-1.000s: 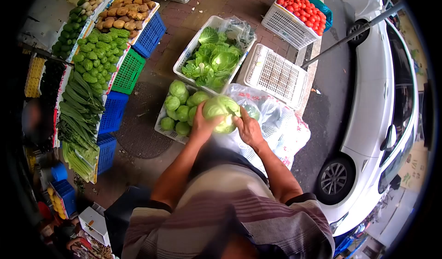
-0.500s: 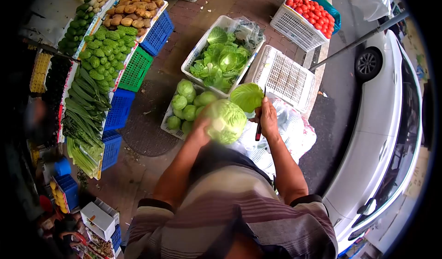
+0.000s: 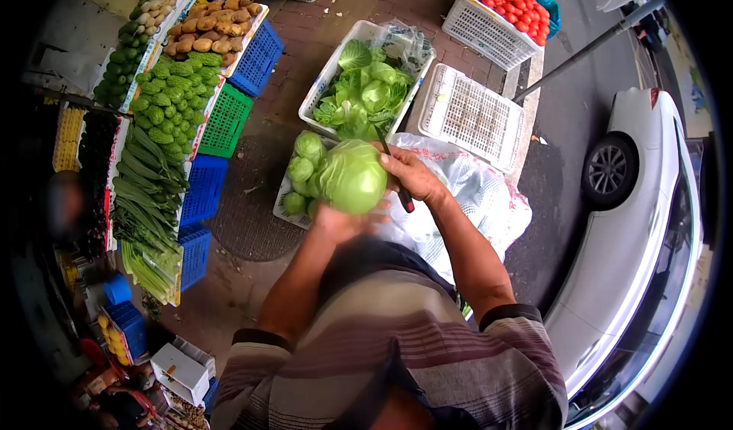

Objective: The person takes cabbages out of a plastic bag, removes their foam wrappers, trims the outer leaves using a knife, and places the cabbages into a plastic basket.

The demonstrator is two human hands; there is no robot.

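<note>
A pale green cabbage (image 3: 353,176) rests in my left hand (image 3: 340,222), which supports it from below with fingers around its underside. My right hand (image 3: 416,175) grips a knife (image 3: 406,199) with a dark red and black handle, its blade pointing up and away. Fingers of that hand touch the cabbage's right side. Just beyond, a white crate (image 3: 308,109) holds loose cabbage leaves (image 3: 372,92) and a clear plastic bag. Several whole cabbages (image 3: 301,169) lie in a lower crate to the left, partly hidden behind the held one.
An upturned white crate (image 3: 477,121) and a white plastic bag (image 3: 466,205) are on the right. Farther off stands a crate of tomatoes (image 3: 508,10). Vegetable stands with bitter melons (image 3: 168,98) line the left. A white car (image 3: 634,239) is parked at right.
The cabbage has been turned and brought against my right hand. The loose leaf that was by the right hand is no longer there. The view has shifted slightly.
</note>
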